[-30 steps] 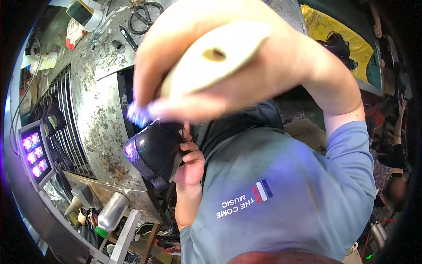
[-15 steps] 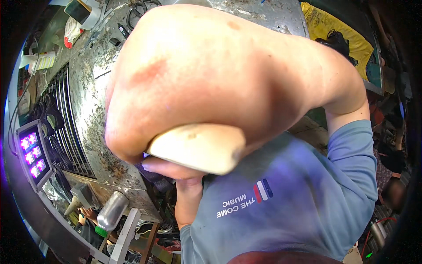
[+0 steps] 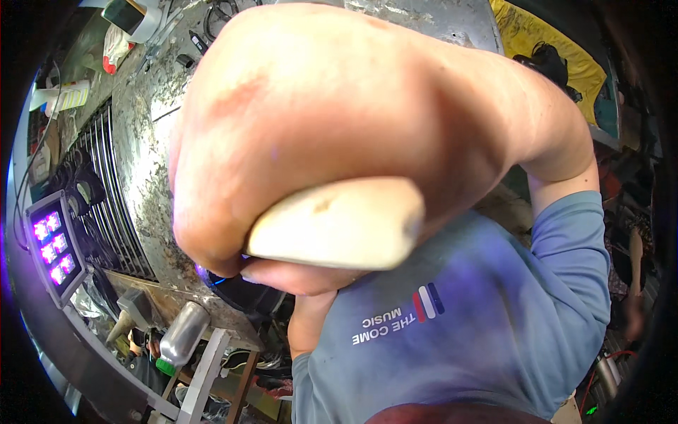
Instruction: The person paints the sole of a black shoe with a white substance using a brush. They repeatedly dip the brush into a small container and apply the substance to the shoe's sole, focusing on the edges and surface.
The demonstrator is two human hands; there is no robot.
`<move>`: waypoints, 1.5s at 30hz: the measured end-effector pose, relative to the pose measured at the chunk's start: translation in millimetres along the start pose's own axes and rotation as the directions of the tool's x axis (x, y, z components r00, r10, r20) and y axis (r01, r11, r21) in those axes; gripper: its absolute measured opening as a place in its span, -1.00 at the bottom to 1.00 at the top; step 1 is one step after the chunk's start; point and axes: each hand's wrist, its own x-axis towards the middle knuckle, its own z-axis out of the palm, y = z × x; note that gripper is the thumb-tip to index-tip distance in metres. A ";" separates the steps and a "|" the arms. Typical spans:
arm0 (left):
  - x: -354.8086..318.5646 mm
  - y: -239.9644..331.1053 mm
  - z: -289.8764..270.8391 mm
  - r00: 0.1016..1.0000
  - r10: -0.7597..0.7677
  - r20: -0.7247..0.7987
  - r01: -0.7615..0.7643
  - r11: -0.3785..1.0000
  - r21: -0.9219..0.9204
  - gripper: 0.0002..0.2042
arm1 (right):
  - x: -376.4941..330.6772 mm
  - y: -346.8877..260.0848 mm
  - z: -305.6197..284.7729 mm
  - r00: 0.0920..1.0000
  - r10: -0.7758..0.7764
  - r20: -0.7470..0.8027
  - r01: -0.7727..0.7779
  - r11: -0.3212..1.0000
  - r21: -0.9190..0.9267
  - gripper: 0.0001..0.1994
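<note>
At far left stands a grey lamp [image 3: 55, 247] with six lit purple cells, its inner side facing a rack [image 3: 116, 205] of parallel metal bars. Below the rack, a metal bottle [image 3: 185, 332] with a green cap lies tilted, near the front edge of the bench [image 3: 150, 120]. The bench top is worn and blotched; a strip of it runs between the rack and the right hand [image 3: 282, 134], leaving narrow room leftward in view. A dark pen [image 3: 197, 42] lies at the far side, near the hand's upper outline. On the right, the forearm crosses above the grey-blue shirt [image 3: 452, 318], and a yellow cloth [image 3: 592, 39] bearing a black item [image 3: 545, 63] lies beyond it.

The black shoe [image 3: 260, 300] is located below the right hand, at the bench's near corner; most of it is covered, and the visible part is dark with a blue-purple glint. Further right, the brush [image 3: 335, 226] sits in the right hand, whose fingers are closed round it, thumb along the underside. Its block is pale, smooth and rounded, with a dark mark at the right end; the bristle side is hidden. The left forearm [image 3: 309, 328] rises toward the shoe; the left hand is covered, and the state of its fingers cannot be told.
</note>
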 end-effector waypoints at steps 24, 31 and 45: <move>36.6 -17.5 -3.3 0.844 -0.321 0.430 0.399 0.911 -0.104 -0.74 | -17.1 9.1 9.9 0.996 0.041 0.075 -0.039 0.999 -0.017 -0.86; 36.7 -24.9 2.0 0.814 -0.353 0.461 0.448 0.887 -0.113 -0.60 | -17.9 11.0 10.5 0.996 0.042 0.084 -0.040 0.999 -0.025 -0.86; 17.3 -18.2 4.4 0.875 -0.227 0.428 0.296 0.950 -0.100 -0.41 | -28.9 18.8 -22.0 0.994 0.107 0.014 -0.107 0.994 -0.039 -0.86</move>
